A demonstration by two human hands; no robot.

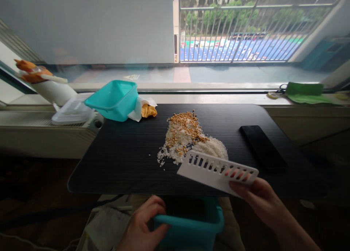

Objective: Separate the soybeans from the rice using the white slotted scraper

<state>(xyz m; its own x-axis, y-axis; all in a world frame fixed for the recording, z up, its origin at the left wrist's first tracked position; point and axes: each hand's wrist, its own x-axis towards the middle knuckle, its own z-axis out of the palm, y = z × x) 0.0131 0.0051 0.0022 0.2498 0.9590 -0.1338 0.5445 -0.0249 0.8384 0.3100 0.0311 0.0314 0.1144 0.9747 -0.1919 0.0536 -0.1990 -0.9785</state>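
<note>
right hand fingers clenched on white slotted board, fingertips half hidden behind slots, board at 5 o'clock of rice-and-bean pile on tabletop, left hand gripping teal bin rim at 6 o'clock, bin cut off below

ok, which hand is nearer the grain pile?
Right. The right hand holds the slotted board beside the pile, lower right of it. The left hand grips the near bin, farther off below the table edge.

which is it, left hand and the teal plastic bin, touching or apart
Touching: head view shows the left hand gripping the teal plastic bin by its rim.
</note>
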